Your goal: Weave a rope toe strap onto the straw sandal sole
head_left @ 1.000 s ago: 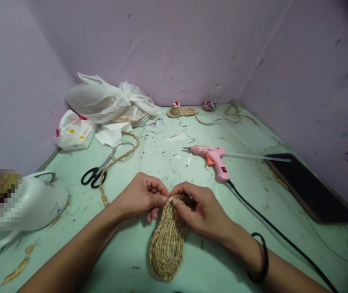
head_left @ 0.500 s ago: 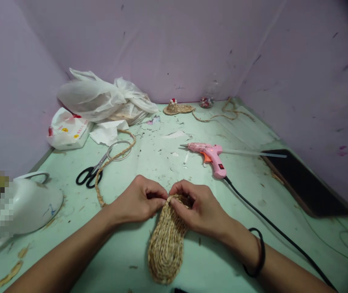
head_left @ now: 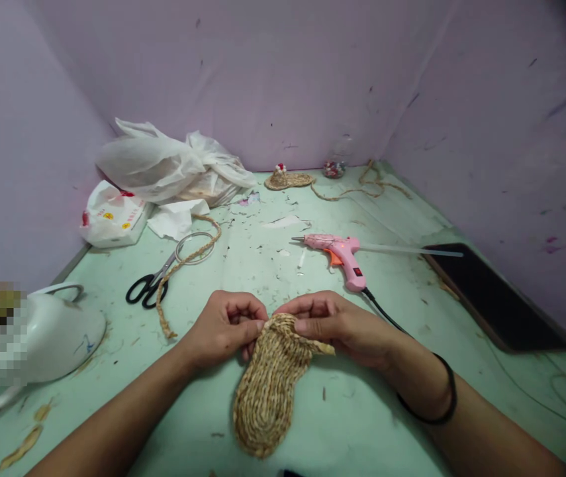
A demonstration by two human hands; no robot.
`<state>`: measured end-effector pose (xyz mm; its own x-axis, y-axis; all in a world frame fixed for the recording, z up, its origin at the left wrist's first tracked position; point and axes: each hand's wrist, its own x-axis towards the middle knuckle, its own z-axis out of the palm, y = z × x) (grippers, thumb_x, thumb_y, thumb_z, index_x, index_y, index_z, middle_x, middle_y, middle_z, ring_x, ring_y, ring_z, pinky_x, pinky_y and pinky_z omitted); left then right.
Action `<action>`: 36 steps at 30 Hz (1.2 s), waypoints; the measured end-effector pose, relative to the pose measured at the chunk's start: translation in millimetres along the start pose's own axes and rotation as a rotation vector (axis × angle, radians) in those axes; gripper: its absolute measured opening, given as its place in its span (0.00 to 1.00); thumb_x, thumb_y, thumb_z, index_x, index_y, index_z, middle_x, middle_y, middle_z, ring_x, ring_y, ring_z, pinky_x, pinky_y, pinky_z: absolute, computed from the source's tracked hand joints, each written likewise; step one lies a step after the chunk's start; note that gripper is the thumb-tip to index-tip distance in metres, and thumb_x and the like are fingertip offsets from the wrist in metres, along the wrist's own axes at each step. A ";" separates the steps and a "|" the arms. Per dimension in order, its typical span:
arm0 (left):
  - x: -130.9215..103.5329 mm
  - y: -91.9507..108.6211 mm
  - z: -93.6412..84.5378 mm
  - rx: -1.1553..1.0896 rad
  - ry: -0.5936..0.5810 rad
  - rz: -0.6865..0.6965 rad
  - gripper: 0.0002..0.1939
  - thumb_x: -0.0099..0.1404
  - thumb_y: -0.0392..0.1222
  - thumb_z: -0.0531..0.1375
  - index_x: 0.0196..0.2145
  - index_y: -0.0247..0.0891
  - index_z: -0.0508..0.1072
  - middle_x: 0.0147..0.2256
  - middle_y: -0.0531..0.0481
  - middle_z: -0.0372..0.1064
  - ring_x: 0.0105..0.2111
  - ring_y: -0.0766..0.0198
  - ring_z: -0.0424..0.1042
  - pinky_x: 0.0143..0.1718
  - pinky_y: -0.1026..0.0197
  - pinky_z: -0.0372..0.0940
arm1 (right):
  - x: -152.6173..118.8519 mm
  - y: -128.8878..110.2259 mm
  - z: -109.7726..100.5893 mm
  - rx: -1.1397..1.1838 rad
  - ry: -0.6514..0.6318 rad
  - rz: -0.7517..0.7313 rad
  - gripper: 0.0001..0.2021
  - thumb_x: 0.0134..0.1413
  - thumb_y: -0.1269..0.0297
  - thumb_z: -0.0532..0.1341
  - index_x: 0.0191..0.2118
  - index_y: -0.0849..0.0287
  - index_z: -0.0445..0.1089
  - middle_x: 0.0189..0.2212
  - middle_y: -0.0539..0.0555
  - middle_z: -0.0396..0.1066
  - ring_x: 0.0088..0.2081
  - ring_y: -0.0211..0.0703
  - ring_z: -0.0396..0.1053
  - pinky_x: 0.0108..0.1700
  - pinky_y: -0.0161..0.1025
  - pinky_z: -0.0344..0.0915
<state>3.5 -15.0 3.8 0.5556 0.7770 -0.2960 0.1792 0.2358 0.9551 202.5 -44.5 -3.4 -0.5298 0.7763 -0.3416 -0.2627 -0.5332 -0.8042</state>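
Note:
A woven straw sole hangs between my two hands, its wide rounded end toward me. My left hand pinches the upper left edge with thumb and forefinger. On the upper right, my right hand grips the far end, thumb on top; a short braid end sticks out below its fingers. Beyond my hands lies a pink glue gun with a clear glue stick in its back. Black-handled scissors and a loose braided cord rest to the left.
At the back are a plastic bag, a tissue pack, a small straw slipper and a jar of beads. A dark tablet-like slab lies right, a white lamp-like object left.
My right hand has shifted right and turned, uncovering more of the sole's far end and the short braid end. The sole has moved slightly left.

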 end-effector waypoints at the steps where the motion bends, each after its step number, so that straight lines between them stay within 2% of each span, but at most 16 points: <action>1: 0.0 -0.3 0.1 -0.008 -0.002 -0.002 0.10 0.49 0.41 0.63 0.24 0.31 0.68 0.14 0.53 0.65 0.13 0.71 0.64 0.14 0.69 0.61 | 1.1 1.3 -0.4 -0.029 -0.013 -0.012 0.12 0.39 0.68 0.66 0.35 0.63 0.73 0.29 0.53 0.73 0.29 0.35 0.69 0.35 0.34 0.65; 7: -0.5 2.4 3.0 -0.084 -0.102 -0.024 0.10 0.50 0.42 0.63 0.24 0.33 0.67 0.15 0.53 0.66 0.13 0.70 0.66 0.14 0.68 0.63 | 5.8 8.9 -1.5 -0.143 -0.009 -0.036 0.09 0.37 0.69 0.67 0.30 0.63 0.73 0.23 0.49 0.71 0.24 0.32 0.65 0.27 0.30 0.61; 15: 1.0 -0.4 8.0 -0.009 -0.141 0.007 0.03 0.49 0.35 0.55 0.24 0.36 0.62 0.16 0.57 0.62 0.15 0.69 0.65 0.16 0.68 0.60 | 5.4 6.4 1.2 -0.113 -0.058 -0.001 0.09 0.36 0.66 0.67 0.28 0.65 0.74 0.21 0.50 0.70 0.22 0.32 0.64 0.27 0.32 0.61; 20: 1.2 -2.9 9.4 0.099 -0.062 0.123 0.02 0.51 0.35 0.53 0.23 0.36 0.60 0.16 0.59 0.55 0.16 0.73 0.58 0.17 0.70 0.54 | 6.3 6.6 6.2 -0.103 0.059 -0.035 0.08 0.34 0.68 0.67 0.27 0.63 0.75 0.20 0.49 0.70 0.21 0.33 0.64 0.25 0.32 0.60; 23: -0.3 -0.6 10.7 0.183 0.023 0.141 0.03 0.52 0.36 0.55 0.25 0.36 0.62 0.16 0.59 0.58 0.15 0.73 0.60 0.17 0.70 0.56 | 6.4 7.5 6.9 -0.046 0.105 -0.092 0.12 0.32 0.70 0.68 0.31 0.61 0.75 0.24 0.51 0.73 0.25 0.36 0.68 0.30 0.36 0.64; 25: -1.2 1.0 11.6 0.221 0.062 0.132 0.03 0.52 0.36 0.56 0.25 0.36 0.63 0.16 0.58 0.60 0.14 0.72 0.62 0.16 0.69 0.58 | 6.4 8.4 6.5 -0.033 0.115 -0.110 0.12 0.34 0.68 0.67 0.32 0.61 0.74 0.25 0.51 0.73 0.26 0.37 0.68 0.31 0.36 0.64; 29: -2.0 0.4 13.2 0.214 0.064 0.110 0.03 0.52 0.36 0.56 0.24 0.35 0.63 0.15 0.58 0.60 0.14 0.72 0.61 0.15 0.70 0.58 | 6.4 9.9 5.7 -0.089 0.111 -0.117 0.08 0.38 0.66 0.67 0.29 0.63 0.73 0.22 0.50 0.71 0.23 0.33 0.65 0.26 0.33 0.62; 36: -3.8 -2.4 14.5 0.180 0.034 0.162 0.02 0.52 0.35 0.54 0.24 0.36 0.62 0.16 0.58 0.58 0.14 0.72 0.61 0.16 0.69 0.58 | 7.1 11.4 6.8 -0.073 0.016 -0.099 0.09 0.41 0.64 0.66 0.29 0.64 0.69 0.22 0.49 0.68 0.21 0.30 0.63 0.24 0.30 0.57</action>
<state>12.7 -27.1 2.5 0.5621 0.8159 -0.1355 0.2332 0.0009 0.9724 190.3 -47.3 -11.7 -0.4911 0.8294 -0.2663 -0.2531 -0.4284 -0.8674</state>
